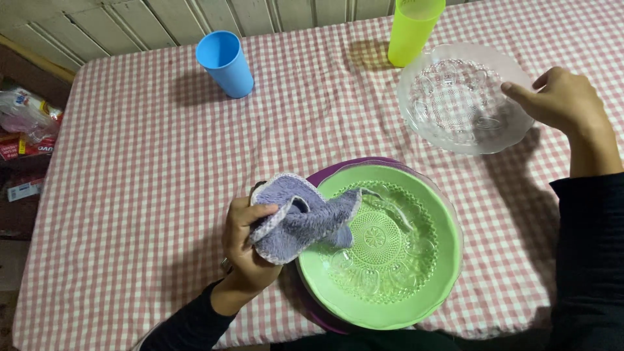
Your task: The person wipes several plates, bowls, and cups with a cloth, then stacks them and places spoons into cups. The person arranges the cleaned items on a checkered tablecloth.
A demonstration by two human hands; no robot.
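Our left hand (pixel 247 244) grips a fluffy purple cloth (pixel 299 218) over a patterned clear glass bowl (pixel 380 244) nested in a green plate (pixel 448 260) on the checked bench (pixel 130 182). Our right hand (pixel 559 97) pinches a second clear glass bowl (pixel 455 97)'s rim. We should steady it, then wipe in circles.

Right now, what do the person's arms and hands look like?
Both arms wear long dark sleeves that stop at the wrists. The left hand and right hand are bare, with no gloves. Something small, perhaps a ring, shows on the left hand, but it is too small to tell.
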